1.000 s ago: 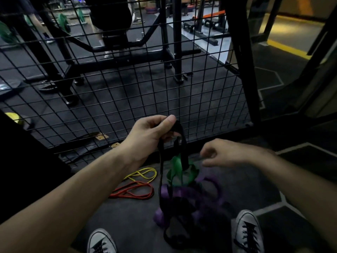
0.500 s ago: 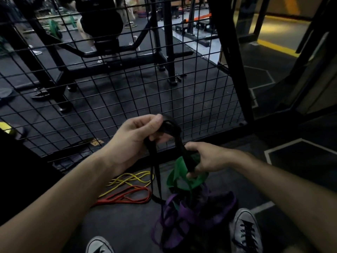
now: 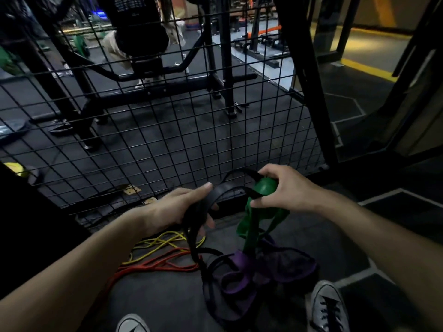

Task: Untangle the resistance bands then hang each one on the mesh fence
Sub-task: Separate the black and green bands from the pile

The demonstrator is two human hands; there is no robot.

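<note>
My left hand [image 3: 182, 207] grips a black resistance band [image 3: 203, 238] that loops down into a tangle. My right hand [image 3: 282, 188] holds a bunched green band [image 3: 251, 226], with the black band's loop also passing through its fingers. Below, the green and black bands knot with a purple band [image 3: 242, 279] that hangs between my shoes. A yellow band [image 3: 158, 245] and a red band [image 3: 153, 267] lie on the floor to the left. The black mesh fence [image 3: 167, 140] stands just beyond my hands.
A thick black fence post [image 3: 309, 92] rises at the right end of the mesh. Beyond the fence are gym machine frames [image 3: 223, 68] and a person [image 3: 139, 32]. My grey shoes [image 3: 328, 307] stand on dark rubber flooring. A dark mass fills the left edge.
My left hand has dropped lower with the black band. My right hand reached in, took hold of the green band and lifted it to the right, spreading the tangle.
</note>
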